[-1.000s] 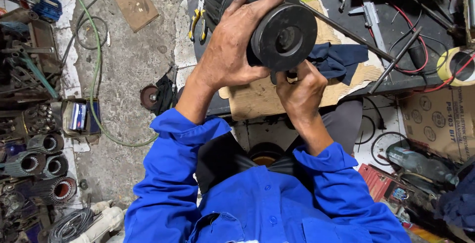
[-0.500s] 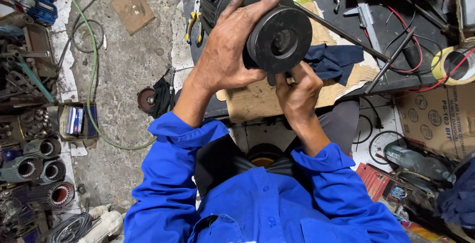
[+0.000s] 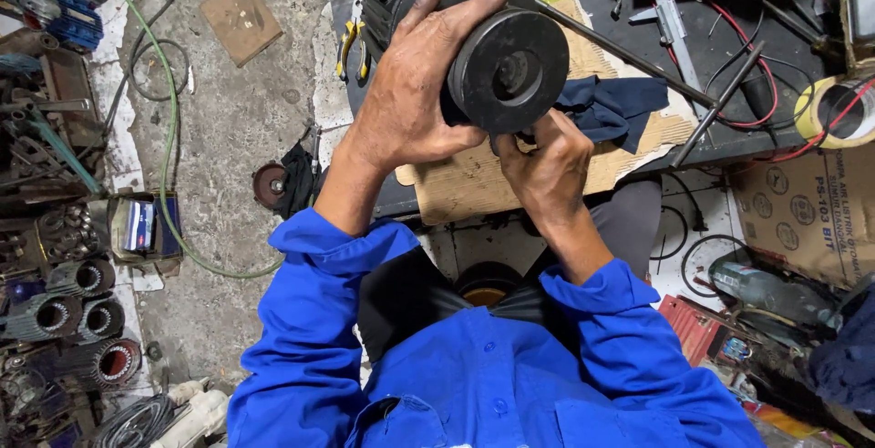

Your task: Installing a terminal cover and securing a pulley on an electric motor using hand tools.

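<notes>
At upper centre of the frame, the left hand (image 3: pixel 410 106) wraps closed fingers over the black motor (image 3: pixel 474 38) above the cardboard (image 3: pixel 474 184), while the right hand (image 3: pixel 542 170) pinches beneath its pulley (image 3: pixel 509 70), apparently working a fastening; the next move calls for steady bracing.

Over the last second we see the black motor (image 3: pixel 497 56) turn a little in the grip: its round pulley face, which looked toward the right edge of the surface (image 3: pixel 729 133), now faces us more squarely. The left hand (image 3: pixel 415 92) has slid its fingers further over the top of the housing. The right hand (image 3: pixel 542 170) has crept up under the pulley rim, apparently pinching something small there, though we cannot make it out.
</notes>
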